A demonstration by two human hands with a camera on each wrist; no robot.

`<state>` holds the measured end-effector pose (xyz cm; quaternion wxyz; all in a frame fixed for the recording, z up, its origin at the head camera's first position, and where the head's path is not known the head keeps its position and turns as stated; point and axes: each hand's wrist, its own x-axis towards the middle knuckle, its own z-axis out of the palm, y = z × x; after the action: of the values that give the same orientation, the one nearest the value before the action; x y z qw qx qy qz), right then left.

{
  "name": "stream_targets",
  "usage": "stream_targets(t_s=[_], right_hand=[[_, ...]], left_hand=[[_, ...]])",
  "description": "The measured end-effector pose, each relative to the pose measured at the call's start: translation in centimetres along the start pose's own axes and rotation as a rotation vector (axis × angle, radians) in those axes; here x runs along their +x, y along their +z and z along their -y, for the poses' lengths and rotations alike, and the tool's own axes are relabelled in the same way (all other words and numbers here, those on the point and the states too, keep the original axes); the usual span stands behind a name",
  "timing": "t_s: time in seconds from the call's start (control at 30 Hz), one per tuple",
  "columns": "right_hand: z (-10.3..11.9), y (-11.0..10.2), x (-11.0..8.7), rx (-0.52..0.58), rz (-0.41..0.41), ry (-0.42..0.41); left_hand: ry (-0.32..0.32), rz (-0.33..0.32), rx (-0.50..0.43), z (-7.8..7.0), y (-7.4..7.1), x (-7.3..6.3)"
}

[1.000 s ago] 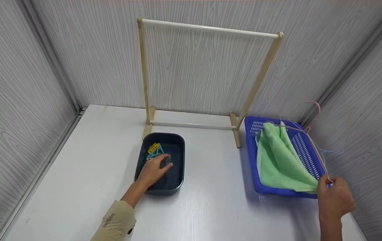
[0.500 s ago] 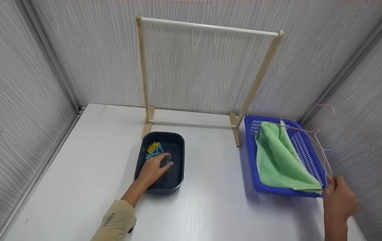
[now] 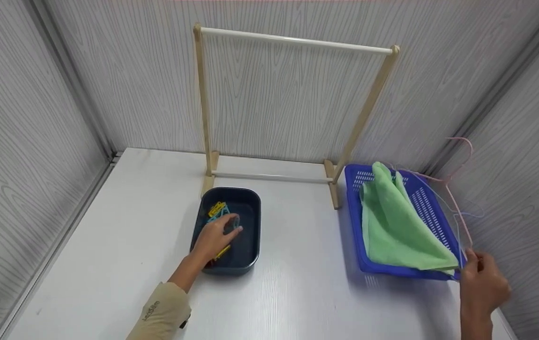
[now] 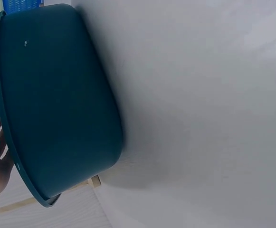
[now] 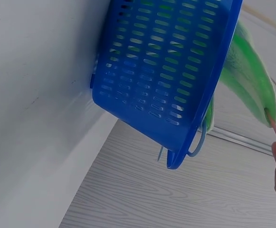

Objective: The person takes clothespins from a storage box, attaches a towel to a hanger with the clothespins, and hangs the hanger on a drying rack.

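In the head view, my left hand is over the dark teal basin, pinching a light blue clothespin between thumb and finger. More clothespins lie in the basin, yellow ones among them. My right hand grips the lower corner of a pink hanger, by the near right corner of the blue basket. A green towel drapes in the basket, its far fold raised at the hanger. In the right wrist view, the pink hanger pokes out by the towel.
A rack with wooden posts and a white top bar stands at the back of the white table. A light blue hanger sticks out over the basket's right side. Grey wood-grain walls enclose the table.
My right hand has shifted slightly right and toward me with the pink hanger, whose hook now stands farther right. The towel's far fold has risen. My left hand has barely moved.
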<state>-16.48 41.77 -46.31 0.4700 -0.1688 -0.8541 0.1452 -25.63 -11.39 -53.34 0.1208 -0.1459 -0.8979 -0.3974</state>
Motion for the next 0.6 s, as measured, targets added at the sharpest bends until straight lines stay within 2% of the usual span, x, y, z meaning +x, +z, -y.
stream_targets(t_s=[0.23,0.47,0.6], right_hand=[[0.3,-0.1,0.2,0.047,-0.022,-0.021],[1.3,-0.2,0.5,0.099,-0.045,0.015],[1.5,0.0,0.7,0.111,-0.099,-0.035]], left_hand=[[0.012,-0.022,-0.008,-0.4,-0.4,0.1],[0.017,-0.010,-0.042,-0.9,-0.6,0.3],[0.016,-0.006,-0.049,-1.0,-0.7,0.3]])
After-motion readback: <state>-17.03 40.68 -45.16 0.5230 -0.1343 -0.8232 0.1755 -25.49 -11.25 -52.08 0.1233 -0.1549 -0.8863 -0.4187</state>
